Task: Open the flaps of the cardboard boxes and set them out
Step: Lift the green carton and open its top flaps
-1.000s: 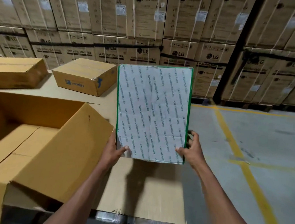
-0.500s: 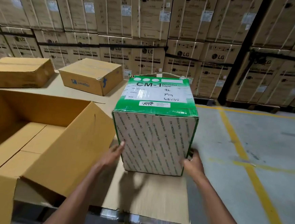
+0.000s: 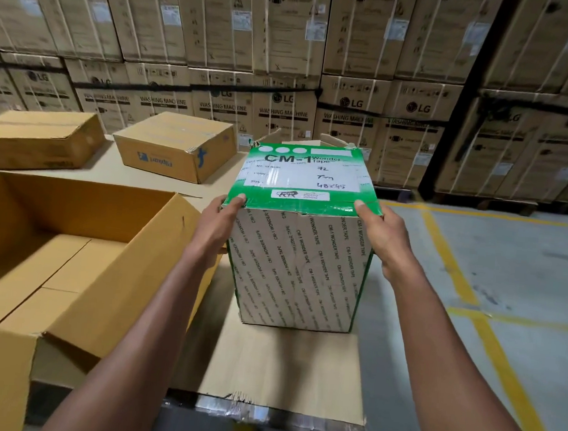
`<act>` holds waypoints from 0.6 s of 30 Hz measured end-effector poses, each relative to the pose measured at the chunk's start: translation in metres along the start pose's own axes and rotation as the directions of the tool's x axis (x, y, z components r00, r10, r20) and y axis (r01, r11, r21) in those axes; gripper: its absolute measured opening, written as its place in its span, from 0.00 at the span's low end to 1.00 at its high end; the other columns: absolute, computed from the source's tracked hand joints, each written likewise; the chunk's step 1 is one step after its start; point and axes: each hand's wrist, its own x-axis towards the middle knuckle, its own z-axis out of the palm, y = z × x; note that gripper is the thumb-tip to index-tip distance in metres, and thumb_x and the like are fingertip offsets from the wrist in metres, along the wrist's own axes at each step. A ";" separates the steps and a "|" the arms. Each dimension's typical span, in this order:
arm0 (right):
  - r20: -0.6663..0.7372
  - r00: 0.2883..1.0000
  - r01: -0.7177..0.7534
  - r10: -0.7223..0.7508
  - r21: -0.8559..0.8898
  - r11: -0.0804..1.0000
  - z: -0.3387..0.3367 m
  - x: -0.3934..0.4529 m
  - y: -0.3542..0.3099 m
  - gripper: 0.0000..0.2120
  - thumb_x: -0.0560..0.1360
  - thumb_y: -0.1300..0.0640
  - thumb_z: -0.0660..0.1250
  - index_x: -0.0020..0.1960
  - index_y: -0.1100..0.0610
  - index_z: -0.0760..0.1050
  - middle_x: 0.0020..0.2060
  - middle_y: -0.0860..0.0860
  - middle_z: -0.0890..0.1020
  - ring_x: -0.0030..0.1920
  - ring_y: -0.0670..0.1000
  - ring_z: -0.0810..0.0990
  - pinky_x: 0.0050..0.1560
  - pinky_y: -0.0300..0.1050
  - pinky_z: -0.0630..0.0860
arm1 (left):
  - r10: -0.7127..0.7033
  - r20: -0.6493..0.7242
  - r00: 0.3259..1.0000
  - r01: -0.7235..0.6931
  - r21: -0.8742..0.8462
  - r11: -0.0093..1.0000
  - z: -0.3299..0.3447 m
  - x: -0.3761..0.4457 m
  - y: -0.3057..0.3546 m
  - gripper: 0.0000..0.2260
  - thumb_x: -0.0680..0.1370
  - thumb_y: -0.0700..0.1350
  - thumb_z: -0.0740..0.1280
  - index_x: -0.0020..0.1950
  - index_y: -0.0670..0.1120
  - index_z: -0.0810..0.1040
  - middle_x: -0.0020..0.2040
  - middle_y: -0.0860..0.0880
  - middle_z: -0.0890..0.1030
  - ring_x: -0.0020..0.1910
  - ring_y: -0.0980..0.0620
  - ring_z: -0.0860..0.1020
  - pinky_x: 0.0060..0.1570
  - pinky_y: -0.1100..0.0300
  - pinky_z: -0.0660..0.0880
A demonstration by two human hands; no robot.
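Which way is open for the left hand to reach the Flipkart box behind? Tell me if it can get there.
Probably yes. The left hand now grips the green tape box; once freed, bare cardboard tabletop lies between it and the Flipkart box, with nothing standing in between.

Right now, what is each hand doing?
Left hand: grips the near left top corner of the green-topped tape box.
Right hand: grips the near right top corner of that box.
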 end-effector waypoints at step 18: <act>0.045 0.999 -0.021 0.001 0.451 0.892 -0.007 -0.046 0.104 0.28 0.71 0.74 0.71 0.67 0.58 0.68 0.63 0.59 0.80 0.58 0.52 0.81 0.49 0.41 0.81 | 0.160 -0.043 0.986 -0.165 -0.238 0.957 0.024 -0.038 -0.123 0.32 0.74 0.47 0.70 0.77 0.55 0.64 0.70 0.50 0.74 0.68 0.51 0.75 0.60 0.55 0.78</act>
